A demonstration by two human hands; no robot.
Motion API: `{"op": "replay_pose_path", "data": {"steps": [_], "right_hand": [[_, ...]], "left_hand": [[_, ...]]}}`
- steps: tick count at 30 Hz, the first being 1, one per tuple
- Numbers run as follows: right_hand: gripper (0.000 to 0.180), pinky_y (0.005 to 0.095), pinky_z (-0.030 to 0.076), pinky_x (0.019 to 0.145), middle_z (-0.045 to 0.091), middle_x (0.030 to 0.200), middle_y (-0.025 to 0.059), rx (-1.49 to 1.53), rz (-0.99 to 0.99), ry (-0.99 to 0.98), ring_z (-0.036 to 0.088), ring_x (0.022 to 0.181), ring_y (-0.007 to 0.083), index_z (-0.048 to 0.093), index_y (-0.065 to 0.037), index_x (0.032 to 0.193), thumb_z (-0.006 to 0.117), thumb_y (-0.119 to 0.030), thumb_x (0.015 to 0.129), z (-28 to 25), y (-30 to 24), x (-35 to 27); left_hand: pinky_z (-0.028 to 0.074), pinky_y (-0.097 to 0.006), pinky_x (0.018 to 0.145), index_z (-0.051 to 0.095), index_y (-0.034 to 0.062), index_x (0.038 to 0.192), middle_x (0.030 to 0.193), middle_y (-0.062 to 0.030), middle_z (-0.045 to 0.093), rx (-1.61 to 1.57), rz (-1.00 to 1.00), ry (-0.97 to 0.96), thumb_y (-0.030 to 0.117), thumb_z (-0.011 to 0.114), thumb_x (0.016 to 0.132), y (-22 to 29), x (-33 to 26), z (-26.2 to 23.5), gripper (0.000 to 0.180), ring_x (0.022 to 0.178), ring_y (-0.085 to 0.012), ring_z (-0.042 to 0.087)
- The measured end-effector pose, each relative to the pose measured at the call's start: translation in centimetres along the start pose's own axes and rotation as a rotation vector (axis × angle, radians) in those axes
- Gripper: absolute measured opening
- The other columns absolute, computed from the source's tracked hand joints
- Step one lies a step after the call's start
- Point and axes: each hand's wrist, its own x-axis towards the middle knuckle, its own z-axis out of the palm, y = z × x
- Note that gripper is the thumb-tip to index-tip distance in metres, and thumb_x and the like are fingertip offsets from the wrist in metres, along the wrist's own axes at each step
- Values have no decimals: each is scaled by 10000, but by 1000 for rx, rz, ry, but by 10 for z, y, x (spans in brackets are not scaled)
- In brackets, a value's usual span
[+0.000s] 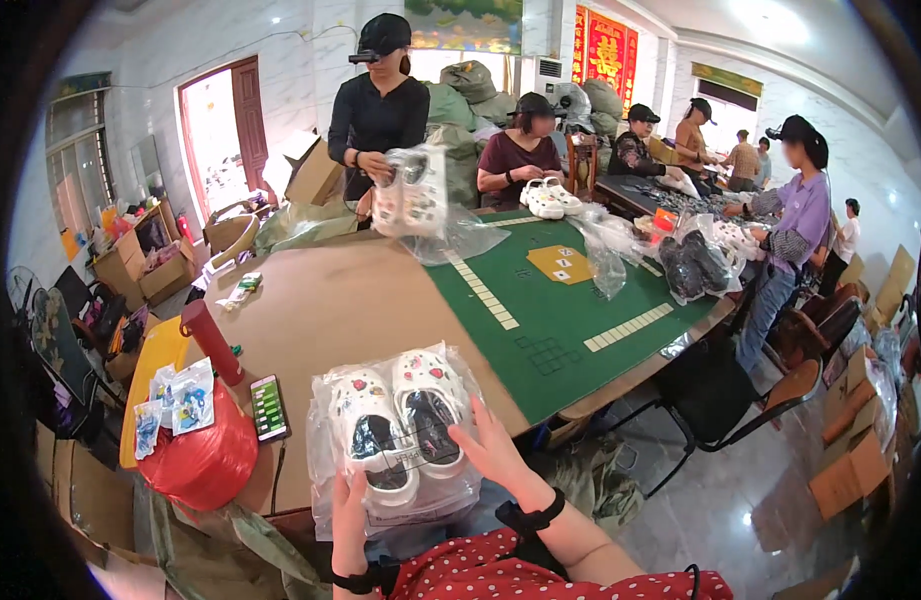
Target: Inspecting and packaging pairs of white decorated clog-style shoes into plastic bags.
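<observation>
A pair of white clogs (382, 432) with colourful charms and dark insides lies in a clear plastic bag (325, 410) at the near edge of the brown table. Along the bag's lower left side is my left hand (348, 508), its fingers stretched upward and touching the plastic. My right hand (490, 452) rests against the bag's right side, fingers spread, thumb by the right clog's heel. Neither hand is wrapped round the bag.
Left of the bag are a phone (269, 408), a red plastic roll (200, 455) with small packets on it and a red bottle (210, 342). A green mat (550, 350) covers the table's right part. Across it, a co-worker (380, 120) holds another bagged pair; others work farther right.
</observation>
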Motion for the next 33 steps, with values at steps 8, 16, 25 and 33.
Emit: {"op": "replay_pose_path", "data": {"steps": [8, 16, 25, 33], "right_hand": [[1170, 483, 255, 1181, 204, 1532, 394, -144, -178, -300, 225, 1453, 498, 151, -30, 1570, 790, -576, 755, -19, -14, -12], [1257, 506, 270, 1172, 106, 1524, 452, -240, -182, -367, 191, 1439, 557, 97, -151, 1598, 850, -553, 676, -17, -12, -19], [1059, 486, 403, 1084, 384, 1456, 359, -277, -121, -215, 425, 1335, 497, 285, -139, 1547, 831, -497, 713, -13, -21, -19], [808, 459, 457, 1014, 524, 1388, 214, -256, -162, -70, 551, 1217, 396, 485, -119, 1428, 812, -425, 756, -11, -27, -21]], "left_hand": [[263, -398, 1164, 324, -50, 1503, 1551, -182, 370, 444, 430, 143, 307, 606, 982, 8, -14, -9, 692, 1428, -292, 346], [291, -540, 1141, 471, 109, 1448, 1578, -222, 296, 1259, 604, -75, 459, 892, 596, 37, -44, 11, 1013, 1421, -438, 309], [432, -465, 1042, 536, 153, 1394, 1598, -135, 304, 1155, 493, 14, 294, 916, 564, 21, -42, 13, 924, 1322, -396, 434], [484, -434, 946, 580, 162, 1355, 1528, -144, 417, 1039, 632, 115, 264, 885, 627, 15, -29, 12, 796, 1153, -349, 561]]}}
